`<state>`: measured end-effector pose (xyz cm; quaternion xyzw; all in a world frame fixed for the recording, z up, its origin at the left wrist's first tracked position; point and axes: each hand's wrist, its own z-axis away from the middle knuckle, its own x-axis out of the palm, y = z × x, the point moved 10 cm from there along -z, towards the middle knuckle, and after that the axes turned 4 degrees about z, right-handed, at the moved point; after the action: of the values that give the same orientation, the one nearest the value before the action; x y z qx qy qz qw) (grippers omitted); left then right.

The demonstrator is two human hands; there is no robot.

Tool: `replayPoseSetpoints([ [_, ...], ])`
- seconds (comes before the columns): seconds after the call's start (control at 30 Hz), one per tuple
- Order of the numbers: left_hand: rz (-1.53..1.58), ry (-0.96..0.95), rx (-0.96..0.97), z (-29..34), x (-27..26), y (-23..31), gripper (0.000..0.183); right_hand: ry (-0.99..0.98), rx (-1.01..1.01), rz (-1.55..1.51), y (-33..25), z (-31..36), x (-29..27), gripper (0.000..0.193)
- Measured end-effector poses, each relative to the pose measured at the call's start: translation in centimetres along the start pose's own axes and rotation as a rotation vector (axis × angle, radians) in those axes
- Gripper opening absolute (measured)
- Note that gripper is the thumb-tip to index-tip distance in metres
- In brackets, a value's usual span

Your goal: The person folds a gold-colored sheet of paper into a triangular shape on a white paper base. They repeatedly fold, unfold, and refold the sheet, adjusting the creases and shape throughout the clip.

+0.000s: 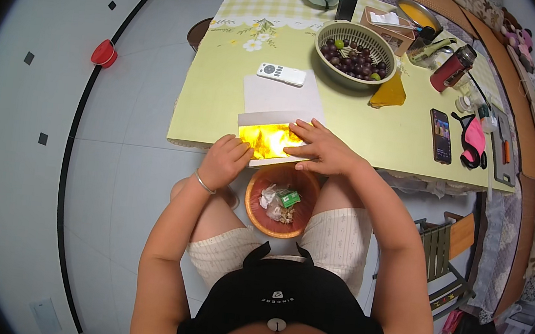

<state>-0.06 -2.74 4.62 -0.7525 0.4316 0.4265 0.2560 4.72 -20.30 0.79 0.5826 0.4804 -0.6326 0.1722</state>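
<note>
A shiny gold foil sheet [269,142] with white borders lies at the table's near edge, glaring brightly. My left hand [223,160] has its fingers curled and pressed together on the sheet's left edge. Across the right part of the foil, my right hand [327,149] lies flat with its fingers spread. Just beyond is a pale sheet of paper [282,96], partly under the foil's far border. A white remote control [281,73] rests on that paper's far end.
A colander of grapes [321,63] stands beyond my right hand, beside a mustard-yellow folded piece [389,93]. Farther right are a phone [441,137], a pink-and-black item [473,139] and a red thermos [452,68]. Below the table edge, an orange wastebasket [250,199] sits between my legs.
</note>
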Motion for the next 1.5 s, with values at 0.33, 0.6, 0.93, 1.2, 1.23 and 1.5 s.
replayPoseSetpoints([
  [0.33, 0.054, 0.126, -0.059, 0.4, -0.4, -0.5, 0.018, 0.059, -0.029, 0.003, -0.1, 0.1, 0.1, 0.045],
  [0.6, 0.316, -0.016, -0.319, -1.4, 0.9, -3.2, 0.009, 0.332, 0.056, 0.077, -2.9, -1.3, -0.3, 0.033],
  [0.93, 0.447, 0.198, -0.661, -0.6, 2.7, -7.2, 0.039, 0.736, 0.475, -0.043, -2.3, -2.3, -0.1, 0.016],
  [1.2, 0.338, 0.236, -0.672, 0.4, 3.8, -7.7, 0.046, 0.788, 0.468, 0.043, -2.7, -2.4, -0.2, 0.023],
  [1.23, 0.338, 0.232, -0.671, 0.3, 3.8, -7.7, 0.046, 0.792, 0.463, 0.045, -2.7, -2.3, -0.2, 0.024],
  [1.5, 0.267, 0.267, -0.599, 0.0, 3.1, -7.1, 0.049, 0.703, 0.448, 0.113, -3.6, -2.8, -0.6, 0.024],
])
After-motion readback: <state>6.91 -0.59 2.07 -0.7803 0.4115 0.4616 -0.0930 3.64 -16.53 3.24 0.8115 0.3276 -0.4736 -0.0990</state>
